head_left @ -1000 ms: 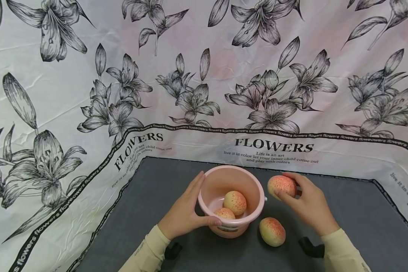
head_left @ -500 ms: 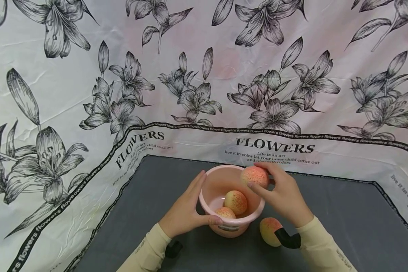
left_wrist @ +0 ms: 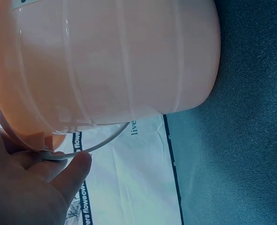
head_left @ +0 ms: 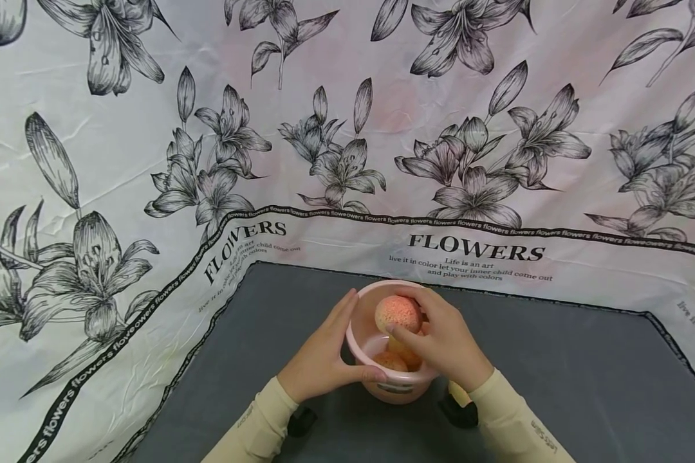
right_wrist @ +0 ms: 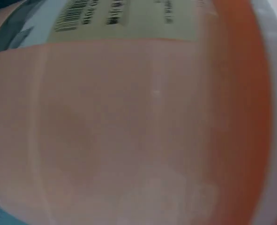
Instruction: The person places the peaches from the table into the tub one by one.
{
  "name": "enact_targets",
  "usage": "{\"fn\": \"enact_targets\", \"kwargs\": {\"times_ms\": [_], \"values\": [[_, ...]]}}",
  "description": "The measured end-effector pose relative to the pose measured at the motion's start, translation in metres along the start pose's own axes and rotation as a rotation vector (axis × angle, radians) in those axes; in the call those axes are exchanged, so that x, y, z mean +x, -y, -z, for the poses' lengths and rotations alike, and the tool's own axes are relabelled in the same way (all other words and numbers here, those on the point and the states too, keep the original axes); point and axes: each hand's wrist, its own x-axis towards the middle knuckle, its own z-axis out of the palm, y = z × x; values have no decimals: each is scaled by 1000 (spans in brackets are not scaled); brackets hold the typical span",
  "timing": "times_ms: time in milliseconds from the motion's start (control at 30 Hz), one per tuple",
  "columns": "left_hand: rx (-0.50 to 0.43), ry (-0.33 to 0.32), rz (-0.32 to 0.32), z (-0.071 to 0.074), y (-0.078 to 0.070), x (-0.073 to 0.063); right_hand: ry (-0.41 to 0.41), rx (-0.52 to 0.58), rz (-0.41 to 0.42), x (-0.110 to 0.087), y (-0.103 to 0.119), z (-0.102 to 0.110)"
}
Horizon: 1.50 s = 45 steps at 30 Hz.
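Observation:
A pink plastic bucket (head_left: 402,392) stands on the dark mat, two speckled peaches (head_left: 390,361) lying at its bottom. My left hand (head_left: 315,360) holds it from the left, thumb over the front rim. In the left wrist view, the fingertips (left_wrist: 82,161) reach the rim beside the thin bail handle (left_wrist: 108,140). With my right hand (head_left: 448,337) I grip another red-and-yellow peach (head_left: 398,314) over the bucket's mouth. The right wrist view is filled by the bucket wall (right_wrist: 105,131) and its barcode label (right_wrist: 129,21); that hand is hidden there.
One more peach (head_left: 459,393) lies on the mat right of the bucket, mostly covered by my right forearm and the black wrist camera (head_left: 460,411). A white flower-printed cloth (head_left: 336,251) rises behind the dark mat (head_left: 567,360).
My right hand has carried its peach leftward from beside the bucket to over its mouth. The left hand keeps its hold on the bucket. The peach on the mat has become mostly hidden.

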Motion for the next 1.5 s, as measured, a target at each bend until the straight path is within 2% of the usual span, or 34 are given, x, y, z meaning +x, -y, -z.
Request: {"fn": "enact_targets", "kwargs": {"times_ms": [200,400,800,1033,1267,1500], "values": [[-17,7,-4,-2,-1,1,-1,4,23,-3,-2,0],[-12,2,0,-2,0,1,-41,-81,51,-4,-1,4],[21,-9,-15,-1,0,0,-103,-115,31,-9,-6,10],[18,-12,-5,-1,0,1,-144,-144,13,-15,-12,23],[5,-15,6,-4,-2,1,-185,-200,-61,-35,-27,49],[-3,-17,11,-4,-1,1,-160,-256,-220,-72,-51,60]]}}
